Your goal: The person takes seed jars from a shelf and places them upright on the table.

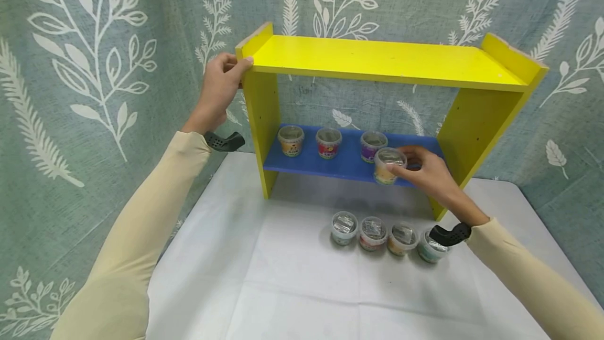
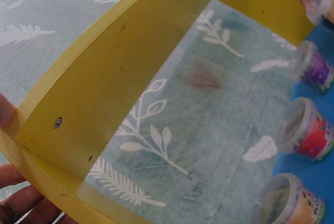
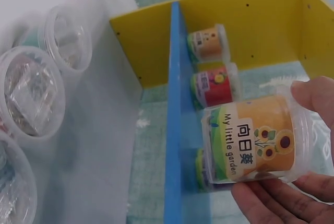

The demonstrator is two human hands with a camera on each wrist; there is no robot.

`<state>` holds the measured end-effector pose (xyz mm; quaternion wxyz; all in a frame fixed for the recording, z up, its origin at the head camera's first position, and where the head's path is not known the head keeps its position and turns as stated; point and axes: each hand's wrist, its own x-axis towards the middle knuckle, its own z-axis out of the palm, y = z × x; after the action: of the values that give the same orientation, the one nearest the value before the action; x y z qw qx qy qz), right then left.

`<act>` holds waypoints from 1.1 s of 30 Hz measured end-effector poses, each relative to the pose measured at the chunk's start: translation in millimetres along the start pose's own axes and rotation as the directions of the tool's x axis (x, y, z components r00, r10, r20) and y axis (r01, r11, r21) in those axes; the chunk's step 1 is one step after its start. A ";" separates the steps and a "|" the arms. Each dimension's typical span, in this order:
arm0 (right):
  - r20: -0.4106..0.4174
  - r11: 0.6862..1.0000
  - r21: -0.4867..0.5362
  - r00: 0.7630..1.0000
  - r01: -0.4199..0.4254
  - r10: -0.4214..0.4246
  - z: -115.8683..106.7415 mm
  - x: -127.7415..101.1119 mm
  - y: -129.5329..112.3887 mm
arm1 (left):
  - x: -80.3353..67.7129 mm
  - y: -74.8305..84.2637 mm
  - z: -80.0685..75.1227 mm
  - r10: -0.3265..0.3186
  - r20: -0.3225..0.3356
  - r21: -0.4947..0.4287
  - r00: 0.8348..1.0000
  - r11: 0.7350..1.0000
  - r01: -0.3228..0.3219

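A grey-green woven cloth (image 1: 94,119) printed with white leafy sprigs hangs as the backdrop across the whole upper part of the head view, reaching down both the left and right edges. In the lower centre, a table covered by a white sheet (image 1: 264,277) spreads toward the bottom of the frame, its cloth showing faint fold lines. The light is even and soft, with only pale shadows on the sheet. Through the left wrist view the same leaf-patterned cloth fills the middle.
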<state>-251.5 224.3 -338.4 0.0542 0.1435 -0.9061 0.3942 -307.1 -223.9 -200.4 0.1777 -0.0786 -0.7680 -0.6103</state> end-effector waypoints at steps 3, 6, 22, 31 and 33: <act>0.010 1.000 0.007 1.000 0.005 -0.005 3.3 1.2 -1.9 | -0.5 -0.1 -0.1 -0.001 0.000 -0.001 1.000 1.000 0.001; 0.020 1.000 0.020 1.000 0.008 -0.009 6.8 1.8 -3.4 | -0.7 0.3 0.0 -0.001 0.001 -0.003 1.000 1.000 0.001; 0.056 0.997 0.071 0.998 0.037 -0.041 29.6 5.6 -10.2 | 1.4 -1.9 -0.7 -0.001 0.004 0.016 1.000 1.000 0.001; 0.073 0.996 0.081 0.996 0.046 -0.052 40.3 7.3 -14.3 | 0.6 -2.1 -1.5 -0.004 0.005 0.024 1.000 1.000 0.004; 0.074 0.995 0.089 0.996 0.051 -0.058 42.4 8.1 -15.7 | 0.7 -1.5 -1.7 -0.001 0.006 0.024 1.000 1.000 0.001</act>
<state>-253.9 181.4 -354.7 0.0242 0.1853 -0.8852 0.4260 -308.0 -226.0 -201.2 0.1760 -0.0780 -0.7759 -0.6008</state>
